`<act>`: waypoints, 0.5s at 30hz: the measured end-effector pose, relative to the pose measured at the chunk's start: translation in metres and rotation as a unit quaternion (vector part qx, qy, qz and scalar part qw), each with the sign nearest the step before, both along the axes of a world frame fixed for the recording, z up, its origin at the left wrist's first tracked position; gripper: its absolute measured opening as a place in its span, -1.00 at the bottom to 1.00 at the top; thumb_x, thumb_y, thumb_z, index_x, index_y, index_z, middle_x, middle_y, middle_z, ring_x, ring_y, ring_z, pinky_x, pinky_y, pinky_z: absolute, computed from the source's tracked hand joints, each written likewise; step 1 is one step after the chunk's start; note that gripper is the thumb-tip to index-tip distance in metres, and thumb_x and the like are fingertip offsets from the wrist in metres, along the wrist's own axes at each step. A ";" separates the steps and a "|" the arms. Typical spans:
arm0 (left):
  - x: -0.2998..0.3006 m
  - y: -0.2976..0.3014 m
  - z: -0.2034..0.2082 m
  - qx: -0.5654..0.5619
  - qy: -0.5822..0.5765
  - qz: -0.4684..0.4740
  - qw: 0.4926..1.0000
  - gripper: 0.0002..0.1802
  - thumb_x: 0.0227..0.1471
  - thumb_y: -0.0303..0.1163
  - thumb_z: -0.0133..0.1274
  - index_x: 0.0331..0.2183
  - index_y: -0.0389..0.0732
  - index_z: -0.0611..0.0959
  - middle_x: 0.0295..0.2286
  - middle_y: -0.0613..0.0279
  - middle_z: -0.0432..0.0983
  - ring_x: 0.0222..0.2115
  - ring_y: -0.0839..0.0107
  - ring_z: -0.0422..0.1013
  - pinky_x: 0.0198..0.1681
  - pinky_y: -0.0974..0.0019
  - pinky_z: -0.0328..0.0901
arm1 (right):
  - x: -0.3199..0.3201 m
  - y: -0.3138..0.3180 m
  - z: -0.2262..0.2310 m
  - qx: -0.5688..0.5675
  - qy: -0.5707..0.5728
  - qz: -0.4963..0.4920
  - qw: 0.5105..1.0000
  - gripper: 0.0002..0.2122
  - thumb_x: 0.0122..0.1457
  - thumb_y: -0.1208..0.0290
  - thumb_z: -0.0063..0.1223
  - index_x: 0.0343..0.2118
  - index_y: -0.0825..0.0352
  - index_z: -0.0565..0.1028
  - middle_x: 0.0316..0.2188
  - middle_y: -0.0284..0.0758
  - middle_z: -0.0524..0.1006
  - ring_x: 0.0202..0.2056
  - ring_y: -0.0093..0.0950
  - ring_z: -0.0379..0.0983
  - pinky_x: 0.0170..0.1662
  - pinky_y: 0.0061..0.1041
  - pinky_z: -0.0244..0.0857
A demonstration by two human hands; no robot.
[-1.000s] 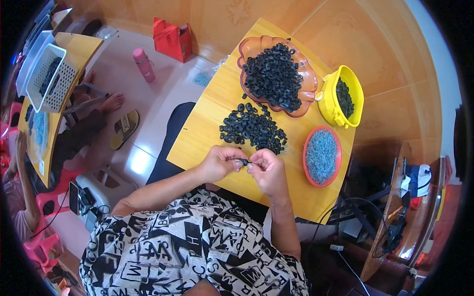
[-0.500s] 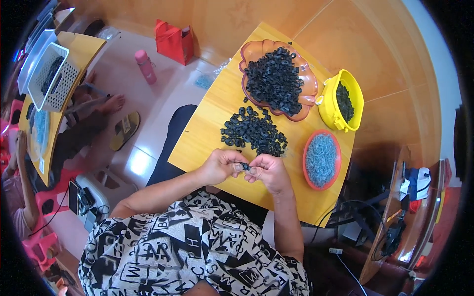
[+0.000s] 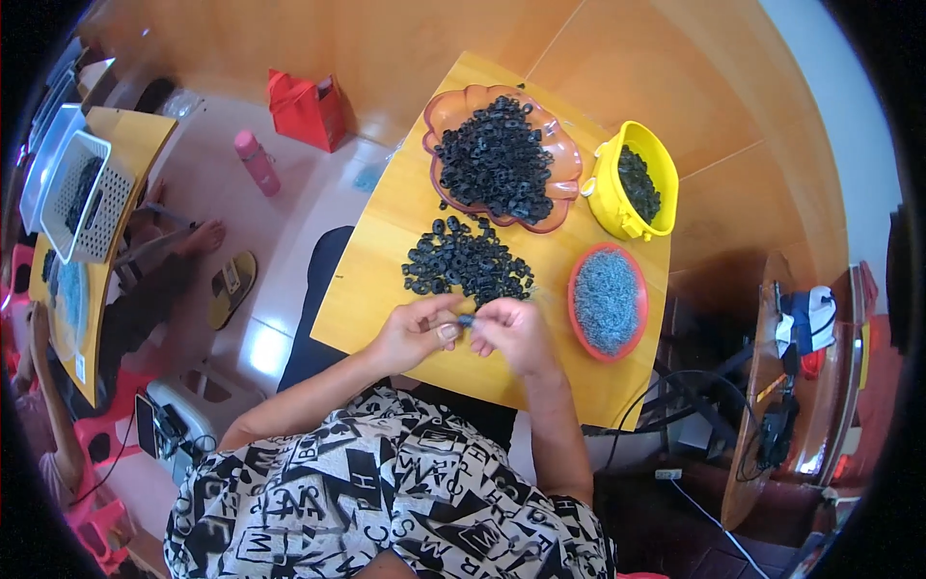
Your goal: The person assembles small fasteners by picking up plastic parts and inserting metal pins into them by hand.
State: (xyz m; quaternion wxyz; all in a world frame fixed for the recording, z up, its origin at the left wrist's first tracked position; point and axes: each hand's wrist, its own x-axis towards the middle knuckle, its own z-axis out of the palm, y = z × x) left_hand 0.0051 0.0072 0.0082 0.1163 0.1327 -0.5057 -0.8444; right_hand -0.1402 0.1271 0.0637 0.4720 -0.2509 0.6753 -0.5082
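Note:
Between my two hands, a small black part [image 3: 466, 320] is pinched above the table's near side. My left hand [image 3: 417, 336] has thumb and forefinger closed on its left end. From the other side my right hand [image 3: 513, 334] grips it by the fingertips, partly covering it. Just beyond my hands lies a loose pile of small black ring-like parts [image 3: 468, 261]. Farther back, an orange scalloped tray [image 3: 567, 145] carries a larger heap of them. At the right, a red oval dish [image 3: 576, 323] is filled with tiny grey-blue pieces [image 3: 607, 301].
A yellow bucket [image 3: 606, 198] with dark parts stands at the table's [image 3: 371, 289] right rear. To the left, another person's legs and arm show by a second table with a white basket [image 3: 114, 198]. A pink bottle [image 3: 257, 162] and red bag [image 3: 307, 111] stand on the floor.
The view has shifted, so the table and its contents sit a little farther left. Both hands keep hold of the small black part, with the fingers slightly rearranged around it.

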 end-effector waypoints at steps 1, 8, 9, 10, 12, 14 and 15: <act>0.000 0.002 0.001 0.055 0.054 0.024 0.997 -0.65 0.03 -0.54 -0.04 -0.09 -0.37 0.41 -0.39 0.23 0.44 -0.43 0.54 0.37 -0.34 0.47 0.31 | -0.010 0.003 0.007 0.004 0.016 -0.033 0.999 -0.92 0.03 0.55 -0.03 -0.43 0.46 0.43 -0.58 -0.30 0.49 -0.60 -0.60 0.42 -0.55 -0.65 0.33; 0.040 -0.033 0.122 -0.141 0.226 -0.142 0.953 -0.78 -0.11 -0.47 0.13 -0.36 -0.33 0.48 -0.44 0.19 0.40 -0.46 0.43 0.36 -0.35 0.39 0.28 | -0.173 0.022 0.059 -0.248 -0.020 -0.330 0.911 -0.88 0.10 0.47 -0.05 -0.42 0.43 0.44 -0.54 -0.23 0.50 -0.50 -0.47 0.45 -0.42 -0.56 0.37; 0.054 -0.035 0.152 -0.158 0.252 -0.131 0.946 -0.75 -0.13 -0.37 0.15 -0.40 -0.33 0.51 -0.49 0.14 0.43 -0.50 0.34 0.38 -0.40 0.32 0.29 | -0.182 0.025 0.067 -0.236 -0.018 -0.381 0.894 -0.87 0.11 0.47 -0.04 -0.41 0.45 0.44 -0.52 -0.21 0.50 -0.49 -0.44 0.46 -0.42 -0.55 0.37; 0.055 -0.044 0.174 -0.168 0.381 -0.190 0.889 -0.83 -0.13 -0.40 0.09 -0.49 -0.31 0.50 -0.52 0.10 0.45 -0.53 0.30 0.39 -0.47 0.24 0.29 | -0.183 0.027 0.068 -0.235 -0.018 -0.383 0.893 -0.87 0.11 0.47 -0.04 -0.41 0.45 0.44 -0.52 -0.21 0.50 -0.49 -0.44 0.46 -0.42 -0.55 0.37; 0.079 -0.047 0.223 -0.033 0.411 -0.255 0.875 -0.80 -0.05 -0.40 0.02 -0.48 -0.39 0.56 -0.55 -0.04 0.46 -0.58 0.13 0.39 -0.54 0.12 0.28 | -0.183 0.022 0.073 -0.181 0.035 -0.401 0.898 -0.87 0.10 0.48 -0.04 -0.41 0.46 0.42 -0.52 -0.21 0.51 -0.52 -0.45 0.46 -0.49 -0.57 0.37; 0.087 -0.049 0.249 -0.098 0.561 -0.269 0.777 -0.69 -0.03 -0.29 0.00 -0.21 -0.19 0.44 -0.59 0.05 0.46 -0.64 0.25 0.38 -0.62 0.22 0.23 | -0.163 0.027 0.066 -0.159 0.073 -0.339 0.925 -0.85 0.09 0.46 -0.02 -0.36 0.46 0.43 -0.51 -0.22 0.50 -0.53 -0.47 0.46 -0.50 -0.60 0.36; 0.090 -0.050 0.259 -0.127 0.630 -0.274 0.716 -0.58 -0.01 -0.23 -0.01 -0.08 -0.08 0.37 -0.61 0.10 0.46 -0.67 0.32 0.37 -0.66 0.27 0.20 | -0.150 0.032 0.061 -0.155 0.085 -0.309 0.934 -0.85 0.09 0.47 -0.02 -0.34 0.46 0.43 -0.51 -0.23 0.50 -0.53 -0.47 0.46 -0.51 -0.61 0.35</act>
